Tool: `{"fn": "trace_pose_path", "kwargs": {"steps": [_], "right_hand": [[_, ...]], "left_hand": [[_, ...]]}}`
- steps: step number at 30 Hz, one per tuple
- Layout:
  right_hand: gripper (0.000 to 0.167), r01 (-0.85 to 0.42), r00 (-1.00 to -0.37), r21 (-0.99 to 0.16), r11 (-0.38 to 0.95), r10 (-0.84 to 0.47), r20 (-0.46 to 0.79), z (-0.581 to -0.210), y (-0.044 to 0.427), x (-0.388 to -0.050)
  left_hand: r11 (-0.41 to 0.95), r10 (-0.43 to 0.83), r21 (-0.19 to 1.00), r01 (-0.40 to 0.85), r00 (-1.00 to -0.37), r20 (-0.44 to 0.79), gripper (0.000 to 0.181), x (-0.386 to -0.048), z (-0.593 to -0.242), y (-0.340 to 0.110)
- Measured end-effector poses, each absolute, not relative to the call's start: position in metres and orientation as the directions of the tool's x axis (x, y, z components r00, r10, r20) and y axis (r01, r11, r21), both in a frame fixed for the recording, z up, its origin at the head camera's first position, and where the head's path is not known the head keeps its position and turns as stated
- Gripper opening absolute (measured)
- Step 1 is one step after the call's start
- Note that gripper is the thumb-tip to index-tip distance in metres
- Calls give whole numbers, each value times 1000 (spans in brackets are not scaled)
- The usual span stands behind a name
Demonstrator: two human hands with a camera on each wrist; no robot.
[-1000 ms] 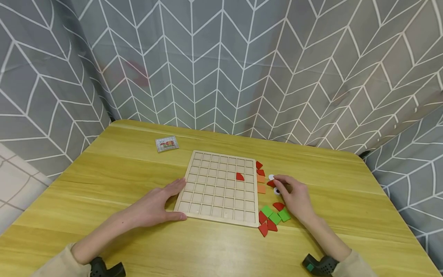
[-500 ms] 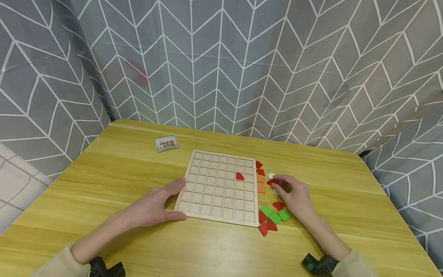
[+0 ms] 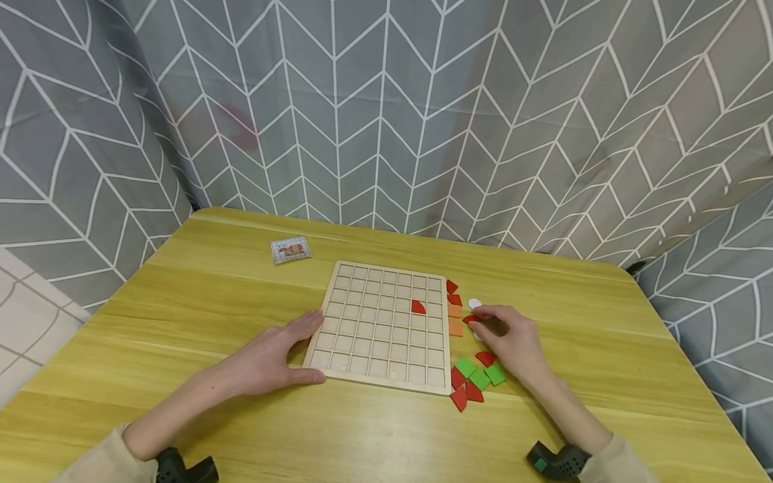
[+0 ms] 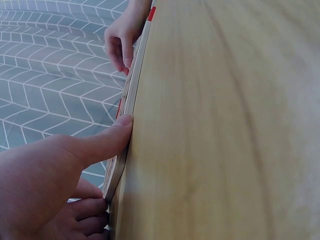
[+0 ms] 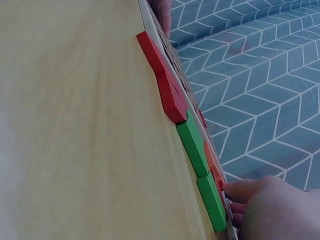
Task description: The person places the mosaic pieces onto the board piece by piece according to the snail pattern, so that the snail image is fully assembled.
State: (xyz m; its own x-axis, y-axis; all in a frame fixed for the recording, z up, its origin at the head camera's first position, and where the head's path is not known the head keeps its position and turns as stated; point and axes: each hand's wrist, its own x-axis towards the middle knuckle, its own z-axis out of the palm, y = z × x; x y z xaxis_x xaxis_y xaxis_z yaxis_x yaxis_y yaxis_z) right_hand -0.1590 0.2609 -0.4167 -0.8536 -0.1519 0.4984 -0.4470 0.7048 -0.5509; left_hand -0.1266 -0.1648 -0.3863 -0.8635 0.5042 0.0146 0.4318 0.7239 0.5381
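A pale wooden grid board (image 3: 380, 329) lies on the table with one red quarter-circle piece (image 3: 418, 307) in a cell at its upper right. My left hand (image 3: 266, 359) rests spread at the board's near left corner, thumb on the front edge, fingers along the left edge. Just right of the board, my right hand (image 3: 516, 339) pinches another red quarter-circle piece (image 3: 469, 319) between thumb and forefinger. A white round piece (image 3: 474, 304) lies beyond these fingertips. Another white piece is mostly hidden by the thumb. In the right wrist view, my right hand (image 5: 275, 207) largely covers what it holds.
Orange squares (image 3: 455, 329) and red pieces (image 3: 451, 286) lie along the board's right edge. Nearer me are green squares (image 3: 480, 380) and several red pieces (image 3: 459, 400). A small picture card (image 3: 291, 249) lies at the back left. A patterned curtain (image 3: 362, 121) hangs behind the table.
My right hand's fingertips have shifted slightly left with the red piece, and the thumb now covers most of the lower white piece. The left hand and board have stayed put.
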Motion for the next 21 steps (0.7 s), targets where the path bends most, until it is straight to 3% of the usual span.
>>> {"fn": "trace_pose_path", "kwargs": {"steps": [21], "right_hand": [[31, -454, -867, -561, 692, -199, 457, -417, 260, -157]], "left_hand": [[731, 495, 540, 417, -869, 2, 100, -127, -388, -164]]}}
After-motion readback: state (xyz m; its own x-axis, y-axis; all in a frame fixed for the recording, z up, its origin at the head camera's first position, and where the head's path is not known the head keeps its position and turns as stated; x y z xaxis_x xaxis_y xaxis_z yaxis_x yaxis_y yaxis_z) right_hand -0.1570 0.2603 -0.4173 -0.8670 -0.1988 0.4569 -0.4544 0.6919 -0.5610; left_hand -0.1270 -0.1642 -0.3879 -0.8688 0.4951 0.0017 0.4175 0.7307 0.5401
